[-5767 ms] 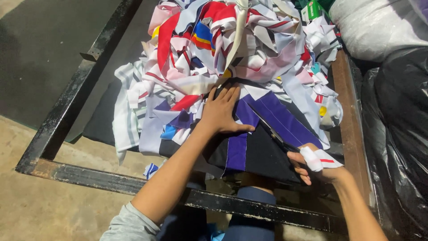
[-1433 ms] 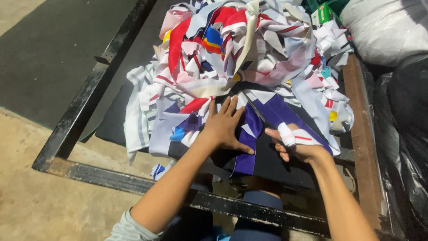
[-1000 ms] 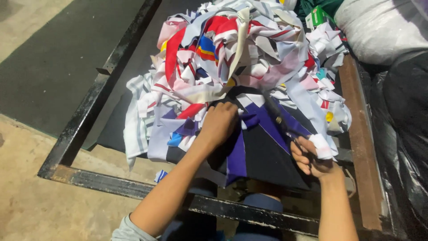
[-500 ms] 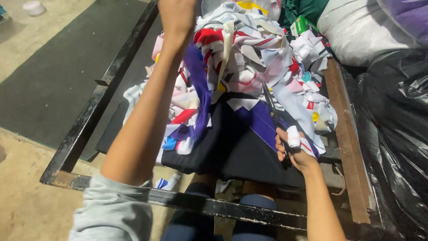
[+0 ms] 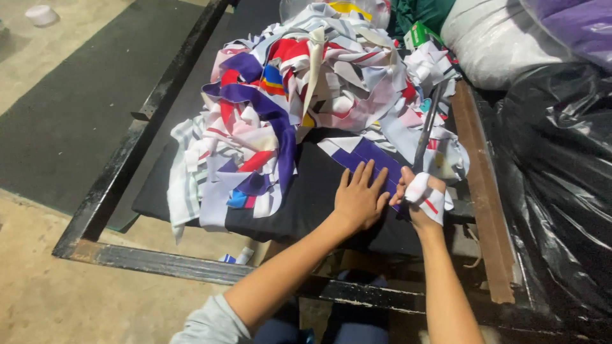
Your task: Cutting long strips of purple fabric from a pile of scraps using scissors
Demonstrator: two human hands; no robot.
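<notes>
My left hand (image 5: 359,199) lies flat, fingers spread, on a purple cloth piece (image 5: 368,159) that rests on a black fabric sheet (image 5: 306,197). Beside it my right hand (image 5: 421,197), wrapped in a white-and-red cloth strip, grips long scissors (image 5: 426,130) whose blades point away from me over the purple piece. A long purple strip (image 5: 271,118) is draped over the big heap of white, red, blue and purple cloth scraps (image 5: 319,83) just beyond my hands.
A black metal frame (image 5: 153,114) borders the work surface at left and front. A wooden edge (image 5: 484,178) runs along the right. Black plastic bags (image 5: 561,172) stand at the right, a white sack (image 5: 491,44) at the back right. A dark mat (image 5: 70,108) covers the floor at left.
My left hand, which was raised high tossing the long purple strip onto the heap, has come down flat on the purple piece. The right hand with the scissors stays beside it.
</notes>
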